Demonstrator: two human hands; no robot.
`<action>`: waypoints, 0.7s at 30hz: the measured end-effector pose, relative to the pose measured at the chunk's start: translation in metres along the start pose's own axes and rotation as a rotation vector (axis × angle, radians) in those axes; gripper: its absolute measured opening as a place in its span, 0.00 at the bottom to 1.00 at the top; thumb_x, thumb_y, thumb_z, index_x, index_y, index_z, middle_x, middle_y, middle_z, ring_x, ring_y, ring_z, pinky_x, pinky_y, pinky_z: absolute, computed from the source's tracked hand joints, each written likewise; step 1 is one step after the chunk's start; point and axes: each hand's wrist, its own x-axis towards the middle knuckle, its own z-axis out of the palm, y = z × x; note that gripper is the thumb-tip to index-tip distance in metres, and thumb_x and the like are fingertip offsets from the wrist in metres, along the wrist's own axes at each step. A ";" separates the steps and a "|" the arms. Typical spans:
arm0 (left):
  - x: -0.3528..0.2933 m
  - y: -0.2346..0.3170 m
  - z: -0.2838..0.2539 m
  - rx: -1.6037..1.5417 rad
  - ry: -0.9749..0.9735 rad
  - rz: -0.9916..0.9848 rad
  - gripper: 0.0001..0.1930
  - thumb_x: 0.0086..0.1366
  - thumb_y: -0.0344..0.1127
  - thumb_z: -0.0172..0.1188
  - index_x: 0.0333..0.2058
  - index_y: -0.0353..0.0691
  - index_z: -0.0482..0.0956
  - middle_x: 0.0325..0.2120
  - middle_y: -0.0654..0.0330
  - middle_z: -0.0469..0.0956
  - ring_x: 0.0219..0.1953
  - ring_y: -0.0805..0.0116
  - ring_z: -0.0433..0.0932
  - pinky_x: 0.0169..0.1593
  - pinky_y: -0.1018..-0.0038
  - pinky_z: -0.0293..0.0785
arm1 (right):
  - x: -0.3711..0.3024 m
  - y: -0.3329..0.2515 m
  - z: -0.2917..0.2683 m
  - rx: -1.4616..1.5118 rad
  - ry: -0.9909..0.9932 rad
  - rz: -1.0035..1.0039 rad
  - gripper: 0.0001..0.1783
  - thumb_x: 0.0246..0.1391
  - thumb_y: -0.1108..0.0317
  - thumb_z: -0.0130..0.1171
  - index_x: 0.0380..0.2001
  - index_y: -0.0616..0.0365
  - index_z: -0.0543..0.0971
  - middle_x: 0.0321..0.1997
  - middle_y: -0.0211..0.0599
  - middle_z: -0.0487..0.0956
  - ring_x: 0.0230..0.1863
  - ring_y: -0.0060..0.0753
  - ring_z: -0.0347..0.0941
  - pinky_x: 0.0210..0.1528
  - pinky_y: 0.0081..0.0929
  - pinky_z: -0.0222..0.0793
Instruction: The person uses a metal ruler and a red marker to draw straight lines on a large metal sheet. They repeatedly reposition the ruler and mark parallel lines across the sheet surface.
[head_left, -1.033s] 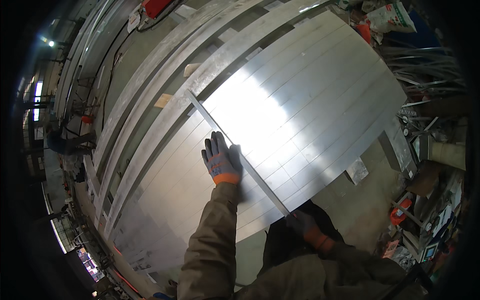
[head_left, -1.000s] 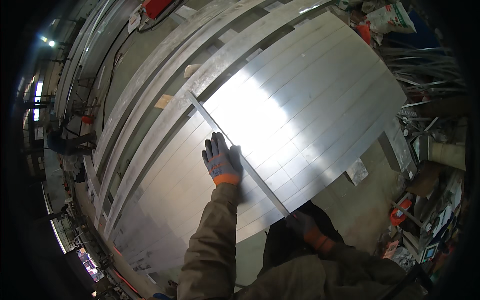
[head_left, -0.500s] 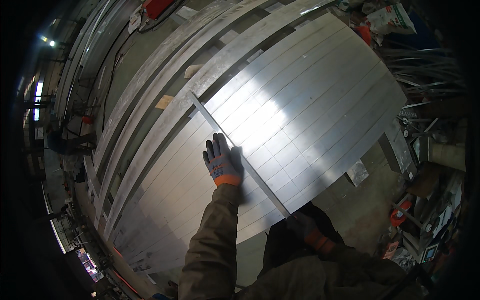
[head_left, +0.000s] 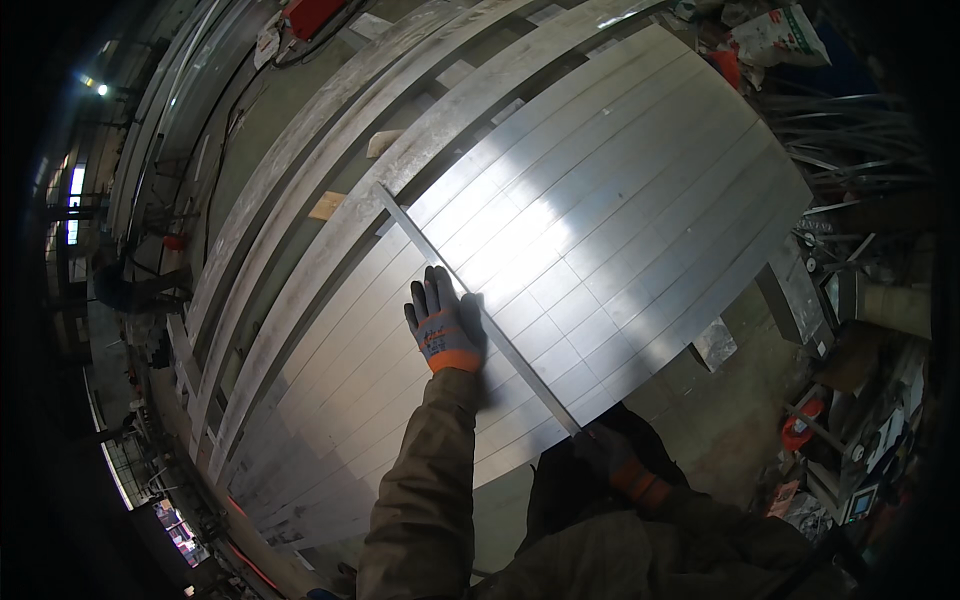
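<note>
Near the middle of the metal sheets, the left hand, in a grey and orange glove, lies flat with fingers spread, pressing beside a long straight metal bar that runs slantwise across them. At the sheets' near edge the right hand, dark-gloved, is closed around the bar's near end. Beyond the sheets' far edge lie long metal strips, with a white sack at the far right corner.
</note>
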 end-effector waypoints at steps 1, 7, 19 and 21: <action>0.000 0.000 0.000 -0.005 -0.011 -0.006 0.40 0.87 0.59 0.51 0.86 0.40 0.62 0.85 0.44 0.66 0.87 0.32 0.59 0.87 0.34 0.48 | 0.000 0.000 -0.001 -0.022 -0.007 -0.025 0.11 0.85 0.62 0.63 0.50 0.60 0.86 0.41 0.31 0.86 0.45 0.24 0.82 0.53 0.31 0.82; 0.001 0.000 0.001 0.012 0.038 0.007 0.39 0.86 0.56 0.54 0.85 0.40 0.64 0.85 0.47 0.66 0.87 0.34 0.60 0.87 0.35 0.49 | 0.002 0.006 0.008 0.080 0.059 0.021 0.16 0.83 0.55 0.66 0.51 0.58 0.88 0.40 0.39 0.89 0.42 0.30 0.84 0.49 0.34 0.81; 0.002 -0.006 0.015 0.060 0.132 0.056 0.36 0.86 0.57 0.54 0.84 0.46 0.69 0.84 0.52 0.69 0.86 0.37 0.62 0.86 0.39 0.53 | -0.003 -0.026 0.001 -0.058 0.075 -0.048 0.14 0.83 0.57 0.65 0.52 0.58 0.86 0.39 0.35 0.84 0.42 0.26 0.79 0.50 0.32 0.79; 0.001 -0.008 0.016 0.069 0.119 0.060 0.36 0.87 0.58 0.52 0.84 0.45 0.68 0.84 0.52 0.69 0.86 0.37 0.62 0.86 0.39 0.54 | -0.003 -0.034 -0.001 -0.051 0.067 -0.021 0.14 0.84 0.57 0.65 0.47 0.58 0.85 0.35 0.28 0.82 0.39 0.20 0.76 0.47 0.28 0.77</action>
